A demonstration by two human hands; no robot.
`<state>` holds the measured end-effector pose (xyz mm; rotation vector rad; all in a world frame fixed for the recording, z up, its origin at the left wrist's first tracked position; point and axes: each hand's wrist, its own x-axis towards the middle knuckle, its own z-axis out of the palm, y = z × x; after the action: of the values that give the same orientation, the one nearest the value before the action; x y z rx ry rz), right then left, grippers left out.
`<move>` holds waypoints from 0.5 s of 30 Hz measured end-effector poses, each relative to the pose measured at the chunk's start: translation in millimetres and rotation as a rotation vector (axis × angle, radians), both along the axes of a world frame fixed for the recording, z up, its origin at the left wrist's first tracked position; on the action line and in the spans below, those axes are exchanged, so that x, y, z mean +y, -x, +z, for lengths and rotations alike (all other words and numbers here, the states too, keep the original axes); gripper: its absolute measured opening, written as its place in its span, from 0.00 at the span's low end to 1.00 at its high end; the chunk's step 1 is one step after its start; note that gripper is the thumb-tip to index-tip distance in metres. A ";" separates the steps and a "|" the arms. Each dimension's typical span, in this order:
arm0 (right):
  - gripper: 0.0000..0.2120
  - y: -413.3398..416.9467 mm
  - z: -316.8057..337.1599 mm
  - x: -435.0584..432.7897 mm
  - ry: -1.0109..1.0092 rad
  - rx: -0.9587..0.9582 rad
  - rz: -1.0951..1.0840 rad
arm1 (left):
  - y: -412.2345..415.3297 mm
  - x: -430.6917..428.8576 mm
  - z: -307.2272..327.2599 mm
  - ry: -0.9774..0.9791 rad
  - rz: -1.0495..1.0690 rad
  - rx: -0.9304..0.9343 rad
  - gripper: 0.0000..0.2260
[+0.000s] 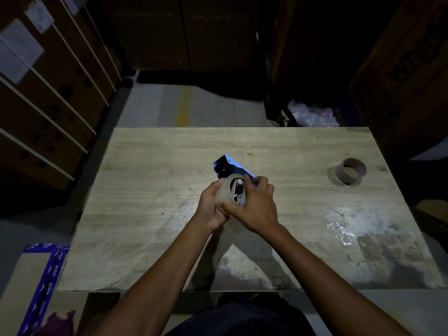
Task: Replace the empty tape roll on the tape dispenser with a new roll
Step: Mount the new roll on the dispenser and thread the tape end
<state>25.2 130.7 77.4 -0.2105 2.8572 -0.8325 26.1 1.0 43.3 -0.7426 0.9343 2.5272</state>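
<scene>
A blue and black tape dispenser (pixel 226 167) is held above the middle of the wooden table (pixel 145 190). A new clear tape roll (pixel 224 190) sits on or against the dispenser's hub; whether it is fully seated is hidden. My left hand (pixel 211 209) grips the roll and the dispenser from below on the left. My right hand (pixel 257 204) wraps over the roll from the right, fingers on its rim. The empty brown cardboard tape core (pixel 350 170) stands on the table at the far right, away from both hands.
Stacked cardboard boxes (pixel 48 93) line the left side, with more boxes at the back and right. Crumpled bubble wrap (pixel 312 115) lies beyond the table's far edge. A blue-taped carton (pixel 43 275) sits on the floor at bottom left. Shiny tape residue (pixel 339 231) marks the table's right part.
</scene>
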 end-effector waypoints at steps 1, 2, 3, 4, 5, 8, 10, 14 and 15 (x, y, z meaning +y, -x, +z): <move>0.40 2.2 -3.8 3.6 0.009 -0.014 0.017 | 1.3 1.9 -0.2 0.027 -0.011 -0.016 0.18; 0.39 4.4 -8.3 7.8 0.022 -0.036 0.035 | 2.3 3.7 -1.7 0.042 -0.023 -0.026 0.19; 0.39 6.4 -13.4 12.0 0.046 -0.064 0.053 | 3.3 5.9 -4.0 0.054 -0.026 -0.035 0.20; 0.40 7.7 -18.8 16.0 0.085 -0.094 0.067 | 3.7 7.8 -8.0 0.074 -0.023 -0.050 0.20; 0.40 8.2 -24.3 19.8 0.141 -0.123 0.071 | 3.2 9.9 -10.5 0.094 -0.016 -0.067 0.20; 0.35 4.6 -39.4 30.4 0.329 -0.217 0.031 | -0.5 18.5 -21.4 0.168 -0.034 -0.139 0.20; 0.30 0.3 -47.8 36.0 0.436 -0.284 0.002 | -3.0 25.2 -28.3 0.229 -0.052 -0.169 0.21; 0.16 -9.0 -66.2 43.7 0.566 -0.339 -0.031 | -9.6 36.8 -37.6 0.374 -0.087 -0.233 0.17; 0.15 -11.4 -70.6 44.8 0.575 -0.340 -0.045 | -11.3 39.2 -39.6 0.376 -0.099 -0.259 0.18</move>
<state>36.6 175.5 6.9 -0.0588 2.2586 -1.5192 37.4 40.2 3.8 -1.0734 1.3303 2.1274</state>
